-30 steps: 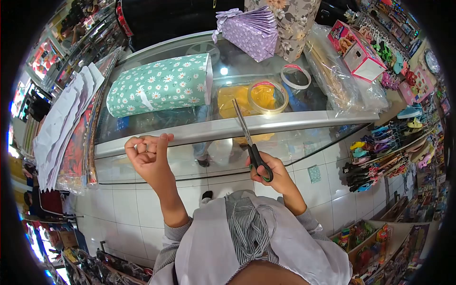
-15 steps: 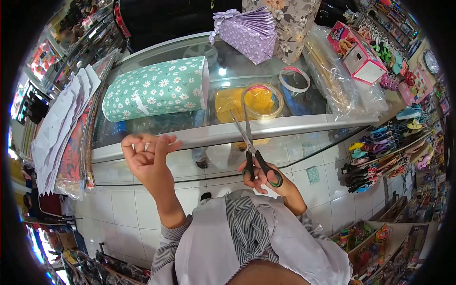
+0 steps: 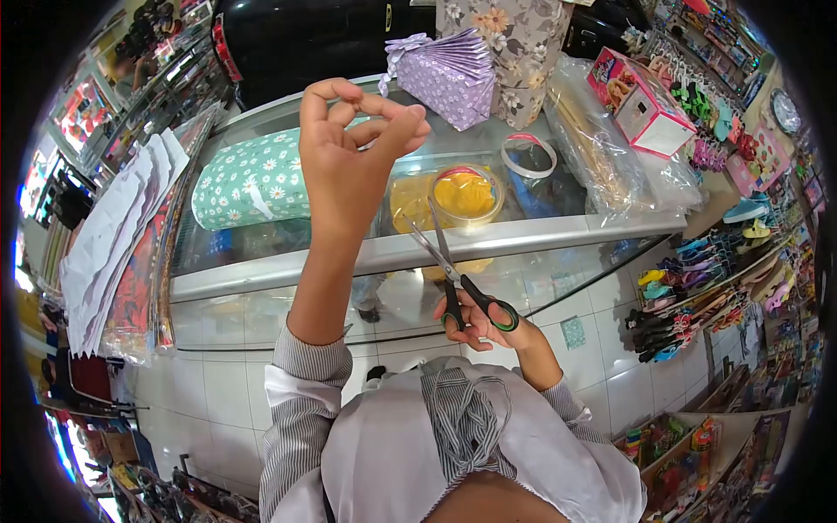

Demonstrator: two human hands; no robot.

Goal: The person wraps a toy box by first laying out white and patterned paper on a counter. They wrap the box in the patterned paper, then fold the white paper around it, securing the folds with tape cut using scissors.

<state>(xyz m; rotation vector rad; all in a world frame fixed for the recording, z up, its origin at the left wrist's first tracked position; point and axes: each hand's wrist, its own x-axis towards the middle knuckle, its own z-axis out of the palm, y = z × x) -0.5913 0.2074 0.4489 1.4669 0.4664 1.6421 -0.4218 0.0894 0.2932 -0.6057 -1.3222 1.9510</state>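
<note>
Above the glass display surface (image 3: 523, 228), my left hand (image 3: 349, 161) is raised with thumb and forefinger pinched together, maybe on something thin, too small to tell. My right hand (image 3: 488, 322) is clamped through the handles of black-and-green scissors (image 3: 449, 261), blades apart, tips pointing at the surface edge. On the surface: a green daisy-print wrapped package (image 3: 248, 179), a clear tape roll (image 3: 528, 155), a purple pleated gift box (image 3: 453, 74).
</note>
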